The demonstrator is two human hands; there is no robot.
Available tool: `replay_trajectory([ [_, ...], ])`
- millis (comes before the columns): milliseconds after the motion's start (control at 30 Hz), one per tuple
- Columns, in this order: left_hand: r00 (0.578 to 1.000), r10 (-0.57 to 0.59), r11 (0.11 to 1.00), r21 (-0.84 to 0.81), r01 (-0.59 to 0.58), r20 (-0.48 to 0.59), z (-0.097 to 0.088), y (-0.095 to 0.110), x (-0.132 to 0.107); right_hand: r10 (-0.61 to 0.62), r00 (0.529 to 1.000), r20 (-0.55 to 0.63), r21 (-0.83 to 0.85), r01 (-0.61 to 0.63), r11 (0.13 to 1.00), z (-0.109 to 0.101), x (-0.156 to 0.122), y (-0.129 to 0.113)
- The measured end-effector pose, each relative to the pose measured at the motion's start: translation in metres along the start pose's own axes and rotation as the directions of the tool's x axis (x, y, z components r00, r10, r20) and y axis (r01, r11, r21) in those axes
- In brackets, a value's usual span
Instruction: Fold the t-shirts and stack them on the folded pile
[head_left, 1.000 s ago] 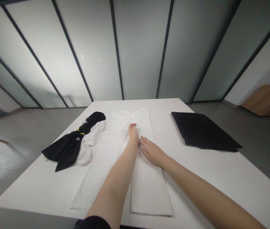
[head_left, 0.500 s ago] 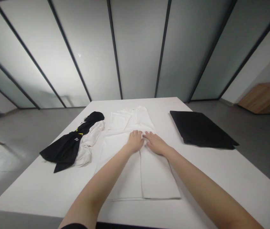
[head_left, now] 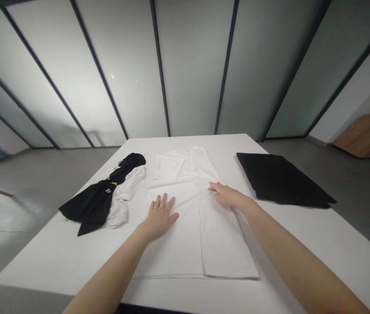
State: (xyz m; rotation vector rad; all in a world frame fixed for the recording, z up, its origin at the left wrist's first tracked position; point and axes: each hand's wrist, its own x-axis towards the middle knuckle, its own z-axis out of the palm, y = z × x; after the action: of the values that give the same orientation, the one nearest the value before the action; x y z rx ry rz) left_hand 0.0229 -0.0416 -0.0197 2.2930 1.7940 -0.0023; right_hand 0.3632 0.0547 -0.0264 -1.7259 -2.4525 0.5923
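The left hand (head_left: 160,216) lies flat on the folded white garment (head_left: 224,244), fingers spread and holding nothing; the right hand (head_left: 227,195) rests open near its edge, fingers narrower. Beyond the right hand lies a flat black cloth (head_left: 281,181) — beyond the left, a black-and-white clothing heap (head_left: 93,203) — both on the white table (head_left: 286,235).

Plain white cloth garment (head_left: 185,226) at centre, crumpled black cloth with yellow markings (head_left: 89,205) left, flat matte black cloth (head_left: 279,181) right, white rectangular table (head_left: 41,261)

Frosted glass panels (head_left: 191,74) in dark metal frames (head_left: 226,65) across the far side, softly lit; a white wall (head_left: 361,96) off to the right, a wooden cabinet (head_left: 366,137) beside it, grey floor (head_left: 351,183) throughout.
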Motion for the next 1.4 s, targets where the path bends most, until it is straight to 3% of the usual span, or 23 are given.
replay_trajectory([
  [133,0.995,0.036,0.999,-0.009,-0.036,0.094,-0.003,0.012,-0.015,0.061,0.998,-0.029,-0.037,-0.062,0.997,-0.009,-0.001,0.001],
  [233,0.988,0.115,0.993,-0.046,-0.11,0.104,-0.011,0.017,-0.015,0.111,0.993,-0.046,-0.066,-0.114,0.991,-0.018,0.001,0.007],
  [367,0.979,0.203,0.972,-0.124,-0.201,0.003,-0.017,0.011,-0.007,0.221,0.972,-0.081,-0.127,-0.23,0.965,-0.033,0.008,0.011],
  [533,0.981,0.166,0.971,-0.157,-0.18,-0.098,-0.017,0.002,0.004,0.315,0.933,-0.171,-0.118,-0.337,0.934,-0.041,0.027,-0.008],
  [600,0.977,0.166,0.97,-0.157,-0.187,-0.137,-0.019,0.002,0.007,0.317,0.917,-0.242,-0.145,-0.357,0.923,-0.038,0.037,-0.017],
  [667,0.966,0.209,0.96,-0.156,-0.233,-0.155,-0.024,0.002,0.007,0.236,0.92,-0.314,-0.194,-0.306,0.932,-0.031,0.045,-0.024],
  [800,0.957,0.275,0.937,-0.196,-0.288,-0.09,-0.042,0.003,0.0,0.081,0.969,-0.231,-0.258,-0.142,0.956,-0.01,0.057,-0.025],
  [933,0.97,0.244,0.944,-0.233,-0.233,0.019,-0.054,0.004,-0.008,0.094,0.978,-0.184,-0.249,-0.14,0.958,0.007,0.055,-0.023],
  [1033,0.958,0.282,0.941,-0.207,-0.266,0.05,-0.052,0.005,-0.01,0.089,0.975,-0.205,-0.256,-0.141,0.956,0.017,0.045,-0.025],
  [1233,0.935,0.35,0.917,-0.22,-0.332,0.049,-0.045,0.006,-0.008,0.116,0.973,-0.2,-0.262,-0.167,0.951,0.027,0.032,-0.034],
  [1400,0.957,0.29,0.936,-0.201,-0.287,-0.015,-0.044,0.013,-0.006,0.171,0.969,-0.179,-0.235,-0.211,0.949,0.02,0.047,-0.04],
])
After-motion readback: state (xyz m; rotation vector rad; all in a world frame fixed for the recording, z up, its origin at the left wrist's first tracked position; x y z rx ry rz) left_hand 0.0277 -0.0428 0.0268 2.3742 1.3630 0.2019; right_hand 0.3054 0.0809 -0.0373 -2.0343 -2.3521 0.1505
